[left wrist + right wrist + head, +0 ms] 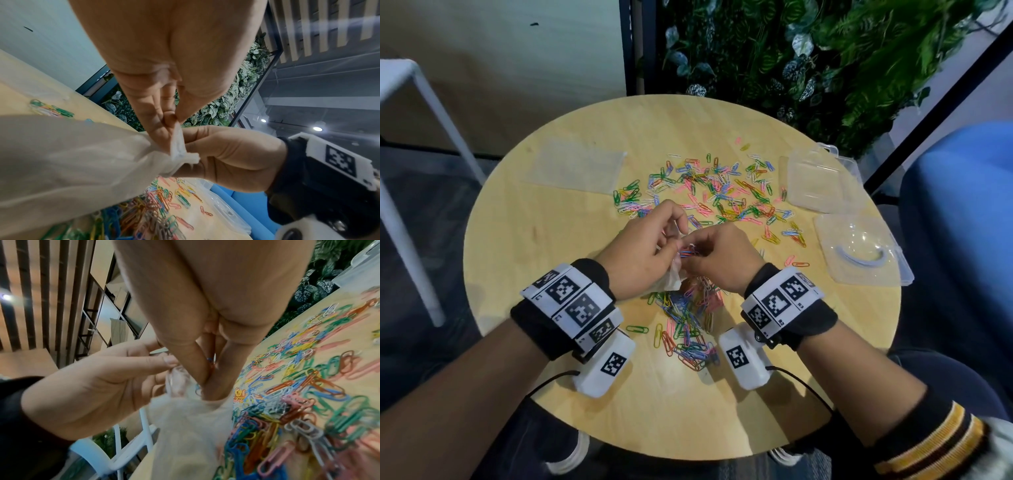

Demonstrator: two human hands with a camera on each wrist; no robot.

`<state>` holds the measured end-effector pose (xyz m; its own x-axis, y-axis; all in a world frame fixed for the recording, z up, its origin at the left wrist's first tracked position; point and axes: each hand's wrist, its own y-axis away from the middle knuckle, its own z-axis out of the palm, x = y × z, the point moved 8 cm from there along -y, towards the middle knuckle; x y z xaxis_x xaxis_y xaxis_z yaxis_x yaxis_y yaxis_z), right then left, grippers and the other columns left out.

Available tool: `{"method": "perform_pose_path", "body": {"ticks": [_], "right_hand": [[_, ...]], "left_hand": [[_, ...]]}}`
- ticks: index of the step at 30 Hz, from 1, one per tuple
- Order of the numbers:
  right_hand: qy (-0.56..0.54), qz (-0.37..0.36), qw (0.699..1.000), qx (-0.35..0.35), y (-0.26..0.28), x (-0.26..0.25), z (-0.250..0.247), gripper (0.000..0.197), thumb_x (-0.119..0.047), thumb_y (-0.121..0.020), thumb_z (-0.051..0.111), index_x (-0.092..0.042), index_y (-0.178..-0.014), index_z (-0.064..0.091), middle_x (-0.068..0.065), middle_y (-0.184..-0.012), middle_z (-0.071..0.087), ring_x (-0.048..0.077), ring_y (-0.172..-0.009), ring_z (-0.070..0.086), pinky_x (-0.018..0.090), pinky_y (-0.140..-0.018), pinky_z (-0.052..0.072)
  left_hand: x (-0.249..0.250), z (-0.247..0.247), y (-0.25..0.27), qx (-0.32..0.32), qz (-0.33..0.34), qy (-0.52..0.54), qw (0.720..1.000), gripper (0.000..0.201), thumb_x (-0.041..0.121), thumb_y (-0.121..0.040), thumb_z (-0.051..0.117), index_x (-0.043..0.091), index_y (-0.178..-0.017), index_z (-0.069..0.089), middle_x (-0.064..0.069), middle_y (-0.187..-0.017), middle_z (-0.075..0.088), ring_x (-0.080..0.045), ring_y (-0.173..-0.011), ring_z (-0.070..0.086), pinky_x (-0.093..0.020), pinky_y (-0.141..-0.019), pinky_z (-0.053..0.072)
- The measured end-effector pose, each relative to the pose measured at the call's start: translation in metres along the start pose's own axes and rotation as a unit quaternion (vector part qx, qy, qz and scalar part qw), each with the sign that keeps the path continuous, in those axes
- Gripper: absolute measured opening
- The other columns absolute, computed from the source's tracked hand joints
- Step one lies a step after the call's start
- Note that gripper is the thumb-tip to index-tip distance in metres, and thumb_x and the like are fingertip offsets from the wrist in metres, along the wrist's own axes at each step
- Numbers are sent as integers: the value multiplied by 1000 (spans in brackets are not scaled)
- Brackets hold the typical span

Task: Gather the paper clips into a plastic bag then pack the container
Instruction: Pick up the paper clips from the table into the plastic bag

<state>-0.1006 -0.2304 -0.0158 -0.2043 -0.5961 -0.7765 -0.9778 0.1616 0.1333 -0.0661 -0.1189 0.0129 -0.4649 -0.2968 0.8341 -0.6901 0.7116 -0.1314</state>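
Observation:
Coloured paper clips (722, 192) lie scattered over the round wooden table (551, 240), with a denser pile (688, 318) between my wrists. My left hand (671, 236) pinches the rim of a small clear plastic bag (671, 279) and holds its mouth up; the bag (72, 162) hangs below the left hand (172, 123). My right hand (697, 255) pinches a few paper clips (690, 253) at the bag's mouth (179, 382). In the right wrist view the right hand (205, 386) has its fingertips inside the opening. The bag's contents cannot be made out.
An open clear plastic container (822, 181) sits at the table's right, its lid (859, 246) nearer me beside it. A second flat plastic bag (578, 164) lies at the far left. A white stool (421, 102), a plant wall and a blue chair (962, 222) surround the table.

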Motion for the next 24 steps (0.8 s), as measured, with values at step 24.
{"method": "perform_pose_path", "body": {"ticks": [24], "right_hand": [[106, -299, 948, 23, 25, -63, -7, 32, 8, -70, 55, -14, -77, 77, 1, -87, 68, 16, -78, 62, 21, -70, 47]], "left_hand": [[-8, -41, -1, 15, -32, -27, 999, 26, -2, -96, 47, 21, -105, 52, -15, -88, 54, -23, -64, 64, -34, -63, 53]]}}
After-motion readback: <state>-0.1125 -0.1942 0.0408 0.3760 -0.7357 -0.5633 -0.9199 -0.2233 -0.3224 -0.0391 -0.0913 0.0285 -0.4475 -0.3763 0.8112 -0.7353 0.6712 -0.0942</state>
